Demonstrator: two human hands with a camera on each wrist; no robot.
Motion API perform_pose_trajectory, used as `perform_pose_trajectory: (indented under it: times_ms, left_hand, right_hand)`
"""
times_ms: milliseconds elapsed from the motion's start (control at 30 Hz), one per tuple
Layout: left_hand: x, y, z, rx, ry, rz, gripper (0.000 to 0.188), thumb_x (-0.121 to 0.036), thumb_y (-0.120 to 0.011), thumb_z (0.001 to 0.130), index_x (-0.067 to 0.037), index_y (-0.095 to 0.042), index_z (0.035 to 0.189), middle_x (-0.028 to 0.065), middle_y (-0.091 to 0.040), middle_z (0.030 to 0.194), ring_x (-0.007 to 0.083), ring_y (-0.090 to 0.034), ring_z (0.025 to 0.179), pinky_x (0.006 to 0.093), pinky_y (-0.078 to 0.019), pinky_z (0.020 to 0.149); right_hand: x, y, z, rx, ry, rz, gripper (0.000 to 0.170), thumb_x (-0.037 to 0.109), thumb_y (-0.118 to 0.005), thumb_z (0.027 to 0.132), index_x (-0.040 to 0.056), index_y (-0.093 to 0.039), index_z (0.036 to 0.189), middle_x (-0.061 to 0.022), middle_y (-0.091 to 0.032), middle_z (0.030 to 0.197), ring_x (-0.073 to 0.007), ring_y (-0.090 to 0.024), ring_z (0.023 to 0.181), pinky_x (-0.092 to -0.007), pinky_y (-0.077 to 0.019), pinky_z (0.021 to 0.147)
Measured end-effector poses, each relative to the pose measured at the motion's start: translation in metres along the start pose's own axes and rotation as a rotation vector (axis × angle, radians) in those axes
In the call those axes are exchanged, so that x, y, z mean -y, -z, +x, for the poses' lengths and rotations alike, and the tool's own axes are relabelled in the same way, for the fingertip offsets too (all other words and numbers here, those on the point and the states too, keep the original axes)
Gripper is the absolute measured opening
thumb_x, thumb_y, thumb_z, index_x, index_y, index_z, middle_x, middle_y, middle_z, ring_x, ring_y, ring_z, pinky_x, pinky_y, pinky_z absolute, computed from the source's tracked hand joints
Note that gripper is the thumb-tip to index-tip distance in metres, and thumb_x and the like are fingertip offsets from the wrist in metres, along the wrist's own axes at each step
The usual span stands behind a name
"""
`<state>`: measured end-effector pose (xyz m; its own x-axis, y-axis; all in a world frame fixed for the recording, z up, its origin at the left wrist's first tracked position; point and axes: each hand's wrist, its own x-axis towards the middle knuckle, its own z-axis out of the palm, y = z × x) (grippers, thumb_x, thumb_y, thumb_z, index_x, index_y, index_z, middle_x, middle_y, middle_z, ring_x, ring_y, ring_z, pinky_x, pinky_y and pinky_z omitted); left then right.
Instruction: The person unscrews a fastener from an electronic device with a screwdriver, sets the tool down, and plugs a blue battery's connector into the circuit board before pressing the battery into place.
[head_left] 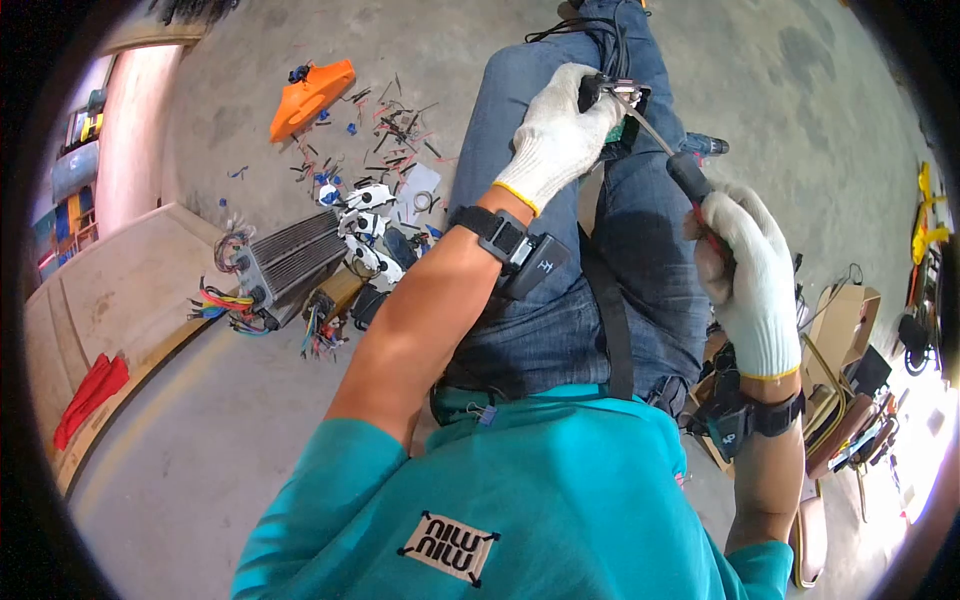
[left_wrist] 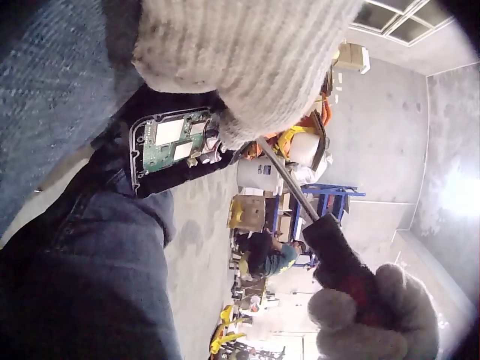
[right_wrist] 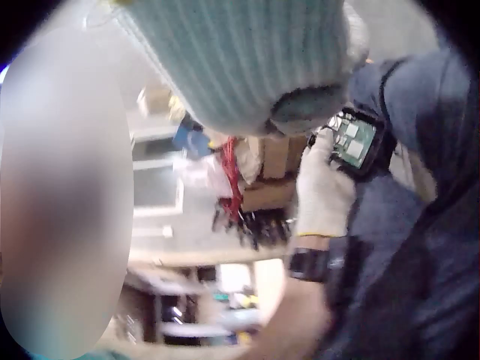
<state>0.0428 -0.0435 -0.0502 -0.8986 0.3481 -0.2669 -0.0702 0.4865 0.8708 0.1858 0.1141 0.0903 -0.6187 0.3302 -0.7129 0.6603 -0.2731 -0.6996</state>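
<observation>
You have the black housing (left_wrist: pixel 176 180) raised at your knees, its open face showing a green circuit board (left_wrist: pixel 156 157) with pale rectangular pads (left_wrist: pixel 169 132) and some thin wires (left_wrist: pixel 214 141) at one end. Your left hand (head_left: pixel 560 135), gloved, holds the housing at that wired end; the placement of the fingers underneath is hidden. Your right hand (head_left: pixel 750 260), also gloved, is closed around the handle of a screwdriver (head_left: pixel 688 178), whose shaft slants toward the same end. The tip is covered by the left glove in the left wrist view, so contact with the housing cannot be confirmed. Handling assessment: the housing appears small and probably light, with stiff walls that should tolerate a firm grip on the rim and outer sides. The board is judged fragile; keep fingertips and steel off its face and the pads. The wires look soft and are likely to snag or pull loose at their joints, so they should not serve as a handhold. Knitted glove fabric may slide on smooth plastic and catch on corners; grasp opposite outer walls, clear of the shaft's line. The screwdriver is rigid and likely heavier toward its thick handle, where your present hold is sound; a slip would send the shaft toward your left fingers.
</observation>
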Motion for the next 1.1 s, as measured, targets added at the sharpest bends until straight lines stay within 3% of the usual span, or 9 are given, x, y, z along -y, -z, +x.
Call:
perform_pose_trajectory:
  times_ms: [100, 167, 200, 300, 333, 400, 433, 700, 1100]
  left_hand:
    - [0.009, -0.007, 0.005, 0.016, 0.071, -0.119, 0.046, -0.033, -0.075, 0.100, -0.004, -0.065, 0.133, 0.0181, -0.078, 0.117, 0.0300, -0.076, 0.109, 0.0404, -0.0578, 0.097]
    - [0.010, -0.007, 0.004, -0.039, 0.020, -0.062, 0.045, -0.034, -0.075, 0.100, -0.004, -0.066, 0.132, 0.0179, -0.078, 0.116, 0.0308, -0.076, 0.108, 0.0406, -0.0579, 0.096]
    - [0.005, -0.005, 0.002, -0.043, 0.021, -0.063, 0.045, -0.034, -0.075, 0.100, -0.004, -0.066, 0.132, 0.0179, -0.078, 0.116, 0.0308, -0.076, 0.108, 0.0406, -0.0579, 0.096]
    - [-0.005, -0.001, -0.001, -0.009, 0.096, -0.097, 0.046, -0.035, -0.075, 0.100, -0.004, -0.066, 0.132, 0.0171, -0.079, 0.114, 0.0304, -0.077, 0.106, 0.0408, -0.0581, 0.095]
    - [-0.006, -0.001, -0.001, -0.031, 0.080, -0.044, 0.047, -0.035, -0.076, 0.099, -0.003, -0.066, 0.132, 0.0169, -0.079, 0.113, 0.0295, -0.077, 0.105, 0.0400, -0.0583, 0.095]
    - [-0.009, 0.000, -0.002, -0.052, 0.064, 0.008, 0.047, -0.035, -0.077, 0.099, -0.003, -0.066, 0.132, 0.0166, -0.079, 0.112, 0.0285, -0.077, 0.103, 0.0392, -0.0584, 0.094]
    - [-0.009, 0.002, -0.002, -0.036, 0.072, -0.016, 0.048, -0.035, -0.077, 0.099, -0.003, -0.066, 0.132, 0.0162, -0.079, 0.111, 0.0270, -0.077, 0.102, 0.0383, -0.0585, 0.093]
    - [-0.011, 0.004, -0.004, -0.005, 0.082, -0.075, 0.050, -0.037, -0.078, 0.099, -0.002, -0.065, 0.133, 0.0145, -0.079, 0.110, 0.0234, -0.076, 0.101, 0.0372, -0.0583, 0.093]
    - [-0.003, 0.000, -0.001, 0.018, 0.091, -0.083, 0.052, -0.038, -0.078, 0.099, -0.003, -0.065, 0.135, 0.0179, -0.077, 0.120, 0.0294, -0.075, 0.111, 0.0403, -0.0569, 0.098]
  right_hand:
    - [0.002, 0.002, -0.002, -0.018, 0.021, -0.104, 0.036, 0.026, -0.070, 0.099, 0.0029, -0.065, 0.126, -0.0022, -0.067, 0.094, -0.0038, -0.054, 0.065, -0.0226, -0.0415, 0.055]
    - [0.007, 0.002, -0.010, -0.004, 0.135, -0.434, 0.039, 0.020, -0.073, 0.095, 0.0023, -0.064, 0.129, -0.0081, -0.070, 0.107, -0.0116, -0.064, 0.079, -0.0279, -0.0532, 0.071]
    - [0.003, 0.002, -0.010, -0.001, 0.137, -0.437, 0.039, 0.020, -0.073, 0.095, 0.0023, -0.064, 0.129, -0.0081, -0.070, 0.107, -0.0116, -0.064, 0.079, -0.0279, -0.0532, 0.071]
    - [-0.005, 0.010, -0.005, -0.071, 0.658, -0.833, 0.046, 0.005, -0.072, 0.092, 0.0041, -0.063, 0.137, -0.0150, -0.070, 0.119, -0.0267, -0.071, 0.112, -0.0386, -0.0568, 0.096]
    - [-0.006, 0.012, -0.005, -0.070, 0.658, -0.832, 0.046, 0.005, -0.072, 0.092, 0.0041, -0.063, 0.137, -0.0150, -0.070, 0.119, -0.0267, -0.071, 0.112, -0.0386, -0.0568, 0.096]
    - [-0.008, 0.013, -0.005, -0.139, 0.896, -0.985, 0.047, 0.000, -0.071, 0.093, 0.0069, -0.064, 0.139, -0.0170, -0.068, 0.124, -0.0344, -0.071, 0.111, -0.0403, -0.0569, 0.097]
    - [-0.011, 0.012, -0.005, -0.129, 0.901, -0.976, 0.048, -0.003, -0.071, 0.093, 0.0095, -0.066, 0.139, -0.0181, -0.066, 0.128, -0.0396, -0.070, 0.114, -0.0419, -0.0563, 0.100]
    - [-0.019, 0.014, 0.000, -0.159, 0.960, -1.046, 0.050, -0.007, -0.073, 0.089, 0.0103, -0.069, 0.136, -0.0180, -0.065, 0.128, -0.0383, -0.068, 0.116, -0.0419, -0.0567, 0.098]
    - [-0.020, 0.009, -0.003, -0.177, 0.942, -1.041, 0.050, -0.006, -0.072, 0.090, 0.0104, -0.068, 0.137, -0.0189, -0.065, 0.129, -0.0391, -0.068, 0.118, -0.0435, -0.0565, 0.099]
